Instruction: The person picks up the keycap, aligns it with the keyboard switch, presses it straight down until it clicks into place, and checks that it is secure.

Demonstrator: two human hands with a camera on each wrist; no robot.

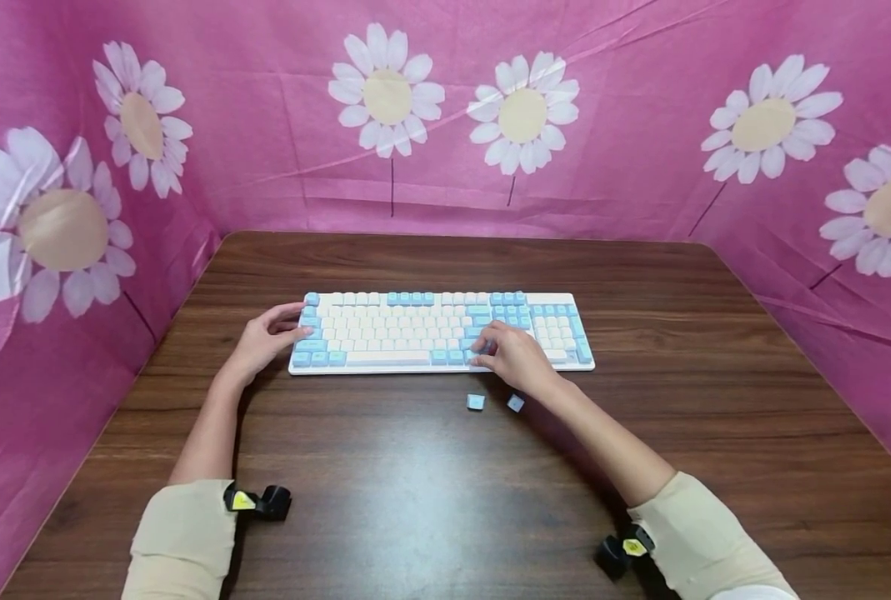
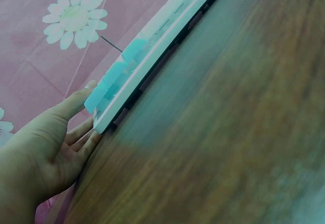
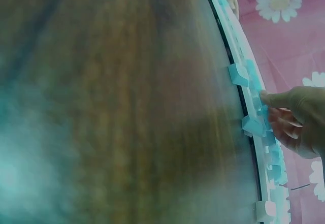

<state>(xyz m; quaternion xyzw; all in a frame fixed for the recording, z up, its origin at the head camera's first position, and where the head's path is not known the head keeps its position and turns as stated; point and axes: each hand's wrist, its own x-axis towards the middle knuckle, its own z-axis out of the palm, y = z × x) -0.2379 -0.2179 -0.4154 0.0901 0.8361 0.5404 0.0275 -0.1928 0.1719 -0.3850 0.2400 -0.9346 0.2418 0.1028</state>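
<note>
A white keyboard (image 1: 385,333) with white and light-blue keys lies on the wooden table. My left hand (image 1: 261,337) rests against its left end, fingers fairly straight; in the left wrist view, fingertips touch the keyboard's edge and blue corner keys (image 2: 104,89). Over the blue keys left of the number pad, my right hand (image 1: 516,354) has thumb and bent fingers close together, pinching a small blue keycap at the keyboard's surface. That keycap is mostly hidden by the fingers. Two loose keycaps, one left (image 1: 476,402) and one right (image 1: 516,403), lie just before the keyboard's front edge.
The brown wooden table (image 1: 385,483) extends around the keyboard on all sides. Behind and beside it hangs a pink cloth (image 1: 265,125) printed with large white daisies. Black camera mounts sit on the left cuff (image 1: 190,517) and the right cuff (image 1: 688,517).
</note>
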